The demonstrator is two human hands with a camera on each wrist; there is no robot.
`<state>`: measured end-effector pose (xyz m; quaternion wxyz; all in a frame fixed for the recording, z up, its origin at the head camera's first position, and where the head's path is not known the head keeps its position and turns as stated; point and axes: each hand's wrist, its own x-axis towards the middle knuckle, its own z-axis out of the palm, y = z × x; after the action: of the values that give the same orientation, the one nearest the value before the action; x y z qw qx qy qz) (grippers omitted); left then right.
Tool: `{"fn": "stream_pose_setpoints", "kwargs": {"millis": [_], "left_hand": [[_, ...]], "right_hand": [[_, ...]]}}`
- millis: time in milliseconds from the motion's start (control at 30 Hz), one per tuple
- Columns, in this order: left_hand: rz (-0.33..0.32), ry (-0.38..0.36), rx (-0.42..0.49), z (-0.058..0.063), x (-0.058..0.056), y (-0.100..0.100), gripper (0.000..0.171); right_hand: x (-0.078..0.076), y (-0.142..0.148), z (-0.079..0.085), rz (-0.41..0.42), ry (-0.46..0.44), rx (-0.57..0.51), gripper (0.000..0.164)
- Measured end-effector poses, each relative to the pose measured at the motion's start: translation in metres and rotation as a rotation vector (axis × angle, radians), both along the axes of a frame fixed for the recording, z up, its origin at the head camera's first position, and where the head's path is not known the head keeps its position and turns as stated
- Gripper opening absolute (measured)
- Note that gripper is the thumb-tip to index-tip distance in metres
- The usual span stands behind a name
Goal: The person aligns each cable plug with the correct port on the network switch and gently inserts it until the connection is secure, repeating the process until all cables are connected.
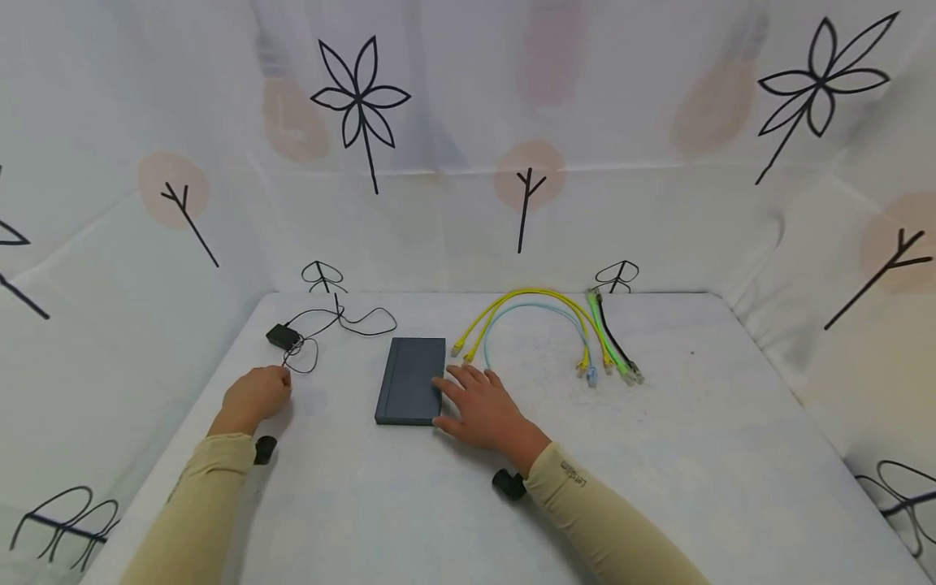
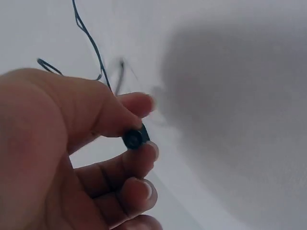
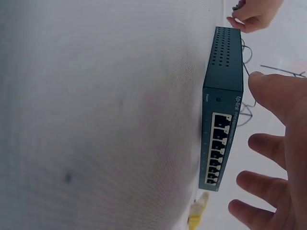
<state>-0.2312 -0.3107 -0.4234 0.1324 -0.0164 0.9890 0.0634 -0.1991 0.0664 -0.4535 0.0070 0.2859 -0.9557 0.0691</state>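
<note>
A dark TP-Link network switch lies flat on the white table, its row of ports showing in the right wrist view. At its right edge, my right hand is spread with relaxed fingers, the fingertips overlapping the casing in the head view. Left of the switch, my left hand pinches a small black barrel plug between thumb and fingers, its round end facing the camera. A thin dark cord trails up from this hand. Beyond it sits the black power adapter with its looped cord.
Behind the right hand lie yellow network cables, a light blue one, a bright green one and a black one. A white patterned cloth hangs around the back and sides of the table.
</note>
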Motion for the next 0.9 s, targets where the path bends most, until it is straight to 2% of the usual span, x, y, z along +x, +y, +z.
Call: {"fn": "stream_pose_setpoints", "kwargs": {"millis": [167,267,467,633,733,900], "left_hand": [[0.024,-0.037,0.096,-0.001,0.001,0.005,0.029],[0.033,-0.045,0.18,-0.005,0.001,0.008,0.028],[-0.015,-0.028,0.242,-0.011,0.0,0.01,0.026],[-0.032,-0.017,0.321,-0.008,0.001,0.012,0.024],[-0.063,0.003,0.331,-0.006,0.002,0.015,0.024],[-0.146,0.084,0.269,-0.005,0.001,0.02,0.022]], "right_hand": [[0.0,-0.001,-0.001,0.007,0.004,0.007,0.064],[0.0,-0.001,-0.001,0.01,0.008,0.015,0.064],[-0.001,-0.002,-0.001,0.013,0.021,0.018,0.063],[-0.002,-0.003,-0.001,0.014,0.026,0.026,0.063],[-0.003,-0.004,0.0,0.015,0.02,0.024,0.064],[-0.004,-0.007,0.002,0.02,0.006,0.02,0.064]]}}
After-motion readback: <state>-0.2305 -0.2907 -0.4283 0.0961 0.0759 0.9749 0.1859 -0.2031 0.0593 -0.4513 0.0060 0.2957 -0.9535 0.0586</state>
